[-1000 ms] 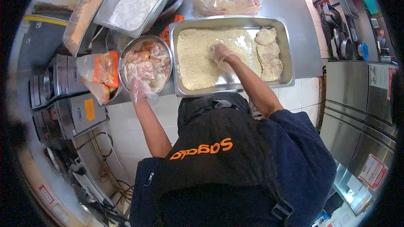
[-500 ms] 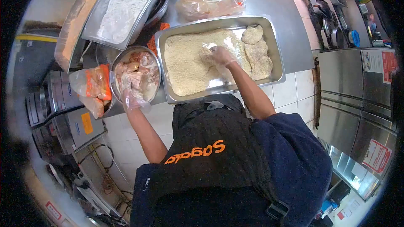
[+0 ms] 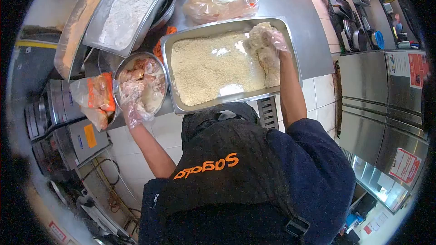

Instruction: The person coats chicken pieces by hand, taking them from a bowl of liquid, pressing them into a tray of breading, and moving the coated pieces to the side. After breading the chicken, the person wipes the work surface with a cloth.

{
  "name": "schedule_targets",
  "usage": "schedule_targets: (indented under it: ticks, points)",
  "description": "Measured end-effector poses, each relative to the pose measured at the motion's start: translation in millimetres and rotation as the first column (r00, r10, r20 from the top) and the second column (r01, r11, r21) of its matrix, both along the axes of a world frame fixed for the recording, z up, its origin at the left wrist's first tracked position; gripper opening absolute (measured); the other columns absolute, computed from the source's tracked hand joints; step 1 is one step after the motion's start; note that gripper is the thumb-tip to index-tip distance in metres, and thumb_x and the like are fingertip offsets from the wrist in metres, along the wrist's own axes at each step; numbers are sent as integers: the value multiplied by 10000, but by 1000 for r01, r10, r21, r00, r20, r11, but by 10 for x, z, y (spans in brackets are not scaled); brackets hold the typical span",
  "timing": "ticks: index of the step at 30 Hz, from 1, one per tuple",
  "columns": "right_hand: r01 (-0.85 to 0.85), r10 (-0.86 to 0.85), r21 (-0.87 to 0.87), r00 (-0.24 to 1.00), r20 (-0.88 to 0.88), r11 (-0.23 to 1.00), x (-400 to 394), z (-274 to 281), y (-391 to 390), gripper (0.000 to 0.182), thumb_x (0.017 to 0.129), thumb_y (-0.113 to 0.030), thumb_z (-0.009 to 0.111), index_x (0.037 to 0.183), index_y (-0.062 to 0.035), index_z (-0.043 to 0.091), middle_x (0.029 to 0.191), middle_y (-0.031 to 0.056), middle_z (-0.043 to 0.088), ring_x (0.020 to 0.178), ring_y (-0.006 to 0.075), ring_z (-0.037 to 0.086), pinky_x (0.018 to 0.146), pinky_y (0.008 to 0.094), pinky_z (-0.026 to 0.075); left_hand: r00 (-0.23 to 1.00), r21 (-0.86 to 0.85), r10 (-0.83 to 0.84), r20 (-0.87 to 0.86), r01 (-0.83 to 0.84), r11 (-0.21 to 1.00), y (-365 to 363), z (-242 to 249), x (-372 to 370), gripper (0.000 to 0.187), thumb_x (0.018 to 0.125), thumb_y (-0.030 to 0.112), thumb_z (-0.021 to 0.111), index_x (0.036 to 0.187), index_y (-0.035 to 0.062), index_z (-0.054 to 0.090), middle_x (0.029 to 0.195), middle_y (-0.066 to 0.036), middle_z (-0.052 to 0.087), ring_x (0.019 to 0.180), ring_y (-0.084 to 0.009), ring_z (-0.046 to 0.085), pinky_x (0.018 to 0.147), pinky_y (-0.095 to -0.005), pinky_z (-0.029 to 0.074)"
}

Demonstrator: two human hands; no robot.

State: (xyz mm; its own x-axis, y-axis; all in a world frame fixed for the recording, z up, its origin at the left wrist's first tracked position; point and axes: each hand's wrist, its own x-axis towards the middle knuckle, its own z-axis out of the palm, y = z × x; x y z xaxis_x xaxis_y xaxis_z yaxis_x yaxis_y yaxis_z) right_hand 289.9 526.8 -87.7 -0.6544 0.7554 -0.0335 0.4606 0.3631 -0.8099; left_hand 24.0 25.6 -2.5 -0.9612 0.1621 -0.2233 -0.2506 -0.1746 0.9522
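A large steel tray (image 3: 290, 79) holds pale breadcrumbs (image 3: 204, 66), with breaded chicken pieces (image 3: 268, 66) laid along its right end. At the tray's far right corner my right hand (image 3: 276, 41), in a clear plastic glove, has its fingers closed around a breaded chicken piece (image 3: 259, 36). My left hand (image 3: 134, 104), gloved too, reaches over the near rim of a round metal bowl (image 3: 166, 86). Its fingers curl round a wet chicken piece among raw chicken (image 3: 147, 66) in milky liquid, and the fingertips partly blend into the meat.
A tub of white flour (image 3: 120, 22) and a tub of orange-tan powder (image 3: 79, 31) stand tilted at the upper left. An orange-marked bag of chicken (image 3: 97, 100) leans left of the bowl. Behind the tray lies a clear plastic bag (image 3: 222, 0) on the steel table (image 3: 299, 13).
My right hand has moved from the middle of the crumbs to the tray's far right corner with a breaded chicken piece. My left hand stays in the bowl.
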Motion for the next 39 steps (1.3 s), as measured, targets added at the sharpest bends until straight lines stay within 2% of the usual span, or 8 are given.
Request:
schedule_targets:
  ticks: [3,8,11,24,31,32,35,39]
  points:
    - [73,-77,-168,997,-22,983,47,56,132,336,829,-280,533,1032,-16,571,930,95,607,797,205,563,713,337,453,999,-43,-20,-29,19,999,-36,14,27,394,844,166,583,1169,-26,472,1075,-93,542,967,-174,525,839,-303,454]
    - [216,-309,397,933,185,892,-97,246,-137,333,793,-303,549,949,-16,617,938,199,620,905,327,591,789,405,460,989,-154,-93,-115,75,985,-75,90,58,377,840,155,592,1153,-31,493,1071,-89,552,967,-157,526,835,-289,452]
    - [60,-85,90,947,311,994,-573,162,-434,371,775,-313,550,1021,-39,588,981,202,603,913,346,579,824,413,449,987,-158,-100,-123,80,984,-55,203,117,405,827,157,608,1166,-31,492,1100,-86,549,968,-144,528,823,-274,450]
    - [-734,666,410,672,325,541,-1462,-57,-2596,599,813,-537,428,1233,-112,467,1310,153,418,1241,327,342,1048,510,155,827,-790,-533,-177,203,578,132,953,32,237,669,78,666,892,-2,654,883,-114,664,775,-189,617,712,-305,464]
    - [-490,489,645,849,201,586,-1119,-447,-2093,546,802,-515,450,1159,-110,523,1275,152,455,1232,331,356,1054,514,128,720,-822,-669,-187,258,507,599,1125,33,255,641,142,681,867,27,664,812,-122,661,734,-204,627,684,-309,463]
    - [-348,415,324,895,-165,880,-1138,-672,-1996,506,799,-486,472,1116,-98,547,1235,160,483,1206,335,380,1039,526,150,656,-880,-729,-197,210,426,749,1236,105,258,641,130,682,876,27,656,819,-105,656,735,-172,614,688,-296,461]
    - [-146,161,68,921,-354,987,-998,-340,-1773,358,769,-365,564,958,-63,605,1069,172,572,1077,328,481,961,514,275,587,-908,-792,-169,220,357,1149,1290,243,276,639,170,707,874,39,644,799,-98,642,719,-155,607,678,-288,456]
    - [-24,76,570,995,-68,821,-858,-39,-1649,247,737,-263,625,846,-41,615,903,163,608,924,316,551,850,407,406,516,-777,-852,-88,500,383,1540,1059,437,277,653,215,723,844,30,644,770,-110,640,707,-184,609,663,-304,454]
